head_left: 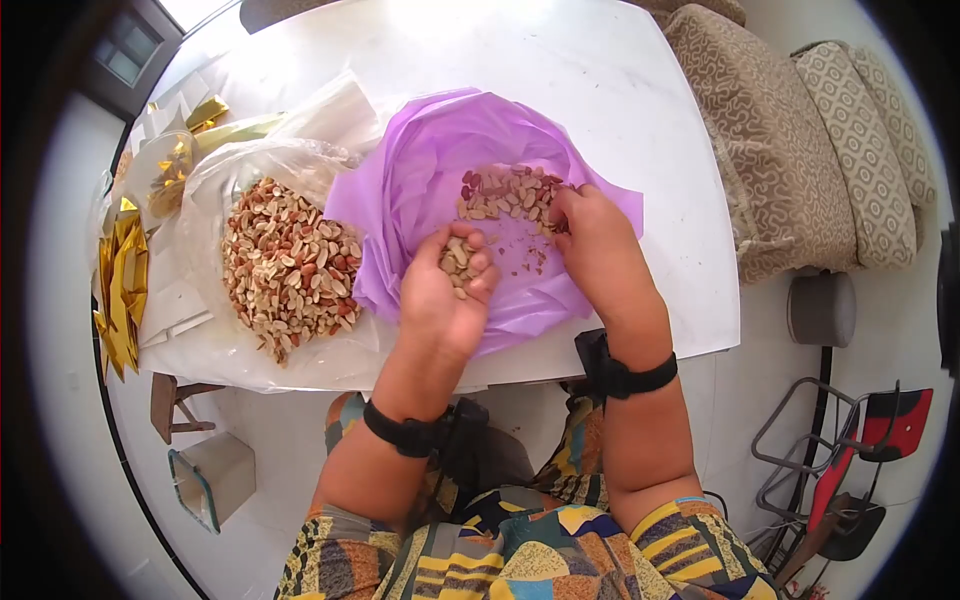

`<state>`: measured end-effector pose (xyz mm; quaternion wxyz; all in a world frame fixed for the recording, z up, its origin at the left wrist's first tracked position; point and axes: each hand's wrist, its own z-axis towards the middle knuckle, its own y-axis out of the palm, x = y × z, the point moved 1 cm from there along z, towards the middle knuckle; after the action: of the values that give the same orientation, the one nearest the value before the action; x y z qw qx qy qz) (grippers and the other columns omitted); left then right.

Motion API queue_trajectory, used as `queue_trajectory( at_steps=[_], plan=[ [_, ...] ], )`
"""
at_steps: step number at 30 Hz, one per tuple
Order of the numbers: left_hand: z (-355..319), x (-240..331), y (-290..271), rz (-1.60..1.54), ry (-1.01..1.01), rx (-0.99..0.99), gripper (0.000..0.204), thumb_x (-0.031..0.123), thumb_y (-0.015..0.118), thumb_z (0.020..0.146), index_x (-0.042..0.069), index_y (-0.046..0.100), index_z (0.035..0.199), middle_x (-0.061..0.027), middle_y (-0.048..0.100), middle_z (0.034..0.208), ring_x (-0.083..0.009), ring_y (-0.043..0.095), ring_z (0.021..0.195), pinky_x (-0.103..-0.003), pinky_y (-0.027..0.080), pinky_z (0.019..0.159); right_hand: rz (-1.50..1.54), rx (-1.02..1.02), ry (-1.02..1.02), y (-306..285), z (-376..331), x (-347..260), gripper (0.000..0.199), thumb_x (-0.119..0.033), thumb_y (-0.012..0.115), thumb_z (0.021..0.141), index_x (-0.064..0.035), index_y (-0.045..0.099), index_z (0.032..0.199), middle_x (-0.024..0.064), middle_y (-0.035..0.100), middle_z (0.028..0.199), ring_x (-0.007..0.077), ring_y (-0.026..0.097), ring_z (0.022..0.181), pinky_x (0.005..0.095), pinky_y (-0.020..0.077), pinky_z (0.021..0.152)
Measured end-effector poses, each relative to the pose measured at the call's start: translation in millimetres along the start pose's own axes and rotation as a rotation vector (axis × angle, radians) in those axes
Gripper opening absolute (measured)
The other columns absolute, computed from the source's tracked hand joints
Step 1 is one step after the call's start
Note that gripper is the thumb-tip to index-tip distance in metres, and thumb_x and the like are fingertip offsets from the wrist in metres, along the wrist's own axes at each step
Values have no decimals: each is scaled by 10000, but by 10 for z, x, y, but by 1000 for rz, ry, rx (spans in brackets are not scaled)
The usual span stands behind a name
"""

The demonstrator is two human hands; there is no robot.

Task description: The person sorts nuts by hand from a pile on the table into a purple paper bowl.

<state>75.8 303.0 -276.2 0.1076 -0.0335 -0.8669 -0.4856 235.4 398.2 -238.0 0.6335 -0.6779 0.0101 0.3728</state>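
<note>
My left hand is palm up with its fingers curled round several pale shelled peanuts. It is over the near left part of an opened purple plastic bag. Inside the bag lies a small pile of peanuts, pale ones mixed with red-skinned ones, with dark skin flakes just below. At the right edge of that pile is my right hand, its fingers bent together among the nuts; whatever lies between its fingertips is hidden. Left of the purple bag, a heap of split peanuts fills a clear plastic bag.
All this rests on a white table. Gold foil packaging sits along its left edge. A patterned sofa and a grey stool are at the right, with a red-and-black chair nearer. A bin stands on the floor at lower left.
</note>
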Motion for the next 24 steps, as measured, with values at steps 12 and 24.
queue_trajectory(
  at_steps=[12,24],
  plan=[
    [-38,-88,92,97,-116,-56,212,198,430,1053,35,563,1027,-95,597,909,-190,540,751,-276,445,572,383,66,2,-88,86,-178,69,41,616,840,24,643,902,182,663,858,298,660,756,364,527,677],
    [9,-97,89,87,-116,-12,227,220,435,1056,34,560,1024,-104,601,907,-201,555,751,-281,453,570,260,154,-73,-79,143,-193,179,17,710,851,11,662,1023,114,681,930,197,680,794,308,542,714]
  ],
)
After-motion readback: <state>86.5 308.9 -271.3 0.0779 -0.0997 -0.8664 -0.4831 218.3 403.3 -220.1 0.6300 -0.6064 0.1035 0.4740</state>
